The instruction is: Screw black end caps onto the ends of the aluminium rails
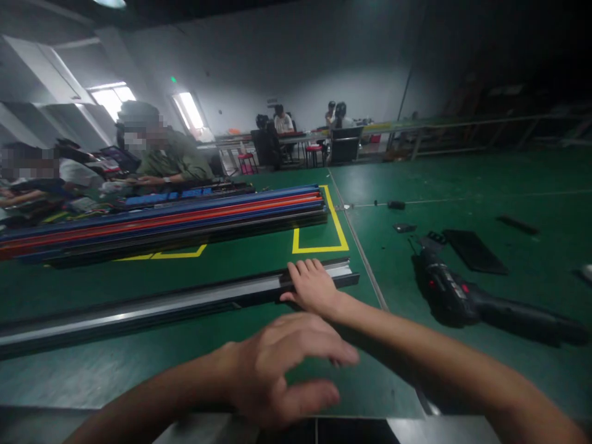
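Observation:
A long dark metal channel rail (pixel 198 300) with a bright silvery inner strip lies across the green table (pixel 259 234), running off the left side of the view. My right hand (pixel 311 287) grips it close to its right end, fingers over the far edge and thumb on the near side. In the foreground, nearer to me than the rail, my left hand (pixel 296 364) hovers slightly blurred. Its thumb and fingers are apart in a C shape, and I see nothing held between them.
Beyond the rail lies a stack of blue, orange and black rails (pixel 208 216) beside yellow tape marks (pixel 320 250). To the right are a black power screwdriver (pixel 457 293), a flat black tray-like piece (pixel 475 251) and small dark parts. A co-worker (pixel 173 154) sits across the table.

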{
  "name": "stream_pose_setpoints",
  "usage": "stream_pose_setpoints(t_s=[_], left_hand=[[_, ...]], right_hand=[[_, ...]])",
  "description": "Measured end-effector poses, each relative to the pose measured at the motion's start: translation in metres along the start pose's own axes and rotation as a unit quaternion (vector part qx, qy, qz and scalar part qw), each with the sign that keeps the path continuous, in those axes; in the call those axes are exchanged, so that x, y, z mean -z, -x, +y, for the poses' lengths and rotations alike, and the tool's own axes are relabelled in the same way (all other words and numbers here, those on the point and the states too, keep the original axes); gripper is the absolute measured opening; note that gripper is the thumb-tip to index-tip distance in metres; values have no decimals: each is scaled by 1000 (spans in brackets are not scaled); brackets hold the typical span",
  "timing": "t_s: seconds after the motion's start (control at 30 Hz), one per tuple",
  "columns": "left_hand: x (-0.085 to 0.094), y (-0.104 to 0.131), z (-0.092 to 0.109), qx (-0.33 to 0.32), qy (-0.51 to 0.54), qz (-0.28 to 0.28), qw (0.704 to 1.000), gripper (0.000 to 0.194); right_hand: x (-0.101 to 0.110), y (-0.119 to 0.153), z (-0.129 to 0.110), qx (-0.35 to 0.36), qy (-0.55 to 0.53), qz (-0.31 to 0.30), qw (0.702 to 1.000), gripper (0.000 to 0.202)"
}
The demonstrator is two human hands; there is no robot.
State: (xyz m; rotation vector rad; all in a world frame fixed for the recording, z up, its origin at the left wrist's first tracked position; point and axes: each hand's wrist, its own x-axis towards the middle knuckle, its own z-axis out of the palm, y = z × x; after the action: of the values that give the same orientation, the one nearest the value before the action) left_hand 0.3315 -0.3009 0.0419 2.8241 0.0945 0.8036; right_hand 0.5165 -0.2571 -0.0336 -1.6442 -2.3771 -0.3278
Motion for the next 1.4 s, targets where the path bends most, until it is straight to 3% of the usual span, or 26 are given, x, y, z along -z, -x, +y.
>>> stream_pose_setpoints(t_s=[0.07,0.13,0.27,0.37,0.53,0.77,1.1,1.4], left_hand=[[1,3,-33,-26,-64,39,997,29],[3,15,-68,10,-214,31,976,28],[3,58,-118,244,-296,-91,919,64],[0,89,-133,328,-266,-161,892,63],[-1,106,-138,291,-280,-183,896,75],[3,94,-134,268,-282,-181,903,73],[2,77,-113,258,-294,-202,898,76],[-4,69,-111,259,-310,-194,894,78]], right_hand=[[-1,-3,-5,11,1,-5,1000,66],[-2,-6,-10,16,-6,-3,1000,69],[-5,-14,-23,0,-32,7,999,85],[-9,-18,-30,-10,-42,18,999,95],[-15,-18,-34,-22,-41,25,999,98],[-7,-18,-33,-19,-44,12,999,91],[7,-4,-28,-11,-14,0,1000,68],[2,1,-23,-4,28,21,999,63]])
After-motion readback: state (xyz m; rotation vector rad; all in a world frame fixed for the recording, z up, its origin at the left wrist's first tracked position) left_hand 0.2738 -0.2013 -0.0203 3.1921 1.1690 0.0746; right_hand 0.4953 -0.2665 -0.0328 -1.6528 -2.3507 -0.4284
